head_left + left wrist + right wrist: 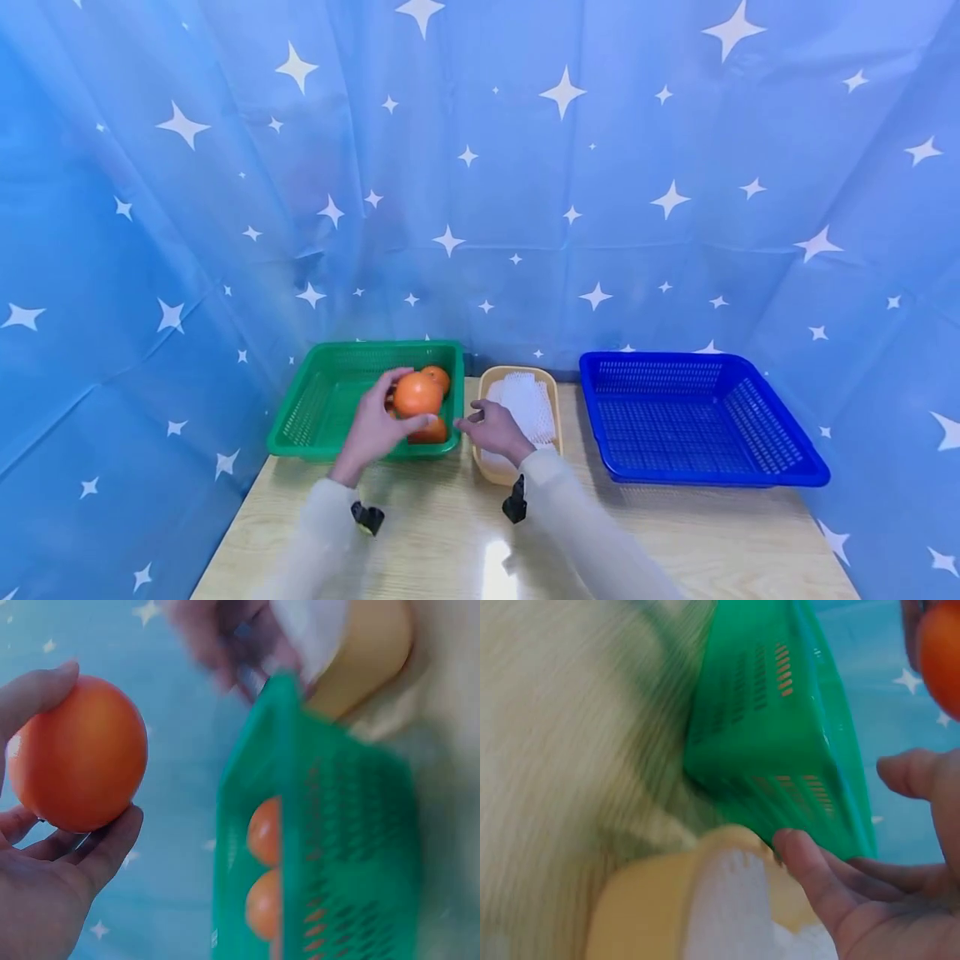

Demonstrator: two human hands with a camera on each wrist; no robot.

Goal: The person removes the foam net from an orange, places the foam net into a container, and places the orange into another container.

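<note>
My left hand (378,423) grips an orange (417,394) over the right part of the green basket (318,400), thumb on one side and fingers on the other. In the left wrist view the orange (88,754) stands apart from the basket's rim. More oranges (436,378) lie in the basket beneath it. My right hand (495,429) hovers over the small yellow basket (495,473), close to the green basket's right edge. Its thumb and fingers (814,874) are spread apart, with nothing between them. White foam net sleeves (525,400) fill the yellow basket, partly hidden by this hand.
A blue basket (663,425) stands on the right of the wooden table (442,533). Behind and beside the table hangs a blue curtain (517,200) with white stars. Dark wrist devices (367,517) sit at both cuffs.
</note>
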